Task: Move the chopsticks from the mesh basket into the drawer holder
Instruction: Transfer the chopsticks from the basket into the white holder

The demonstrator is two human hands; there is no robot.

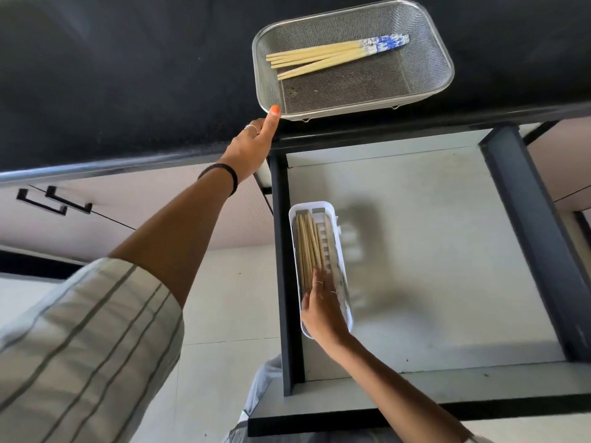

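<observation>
The open drawer (pixel 415 251) lies below the black counter (pixel 128 75), nothing between basket and holder. The right hand (pixel 321 310) covers the holder's (pixel 340 260) near end, fingers flat on chopsticks (pixel 307 247) inside. Five more (pixel 332 54) lie in the basket (pixel 431 78); the left hand's (pixel 252 145) straight finger touches its rim.

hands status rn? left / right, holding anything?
Left hand: open, holding nothing, thumb tip at the mesh basket rim.
Right hand: open, fingers straight, resting on the chopsticks in the holder.
</observation>
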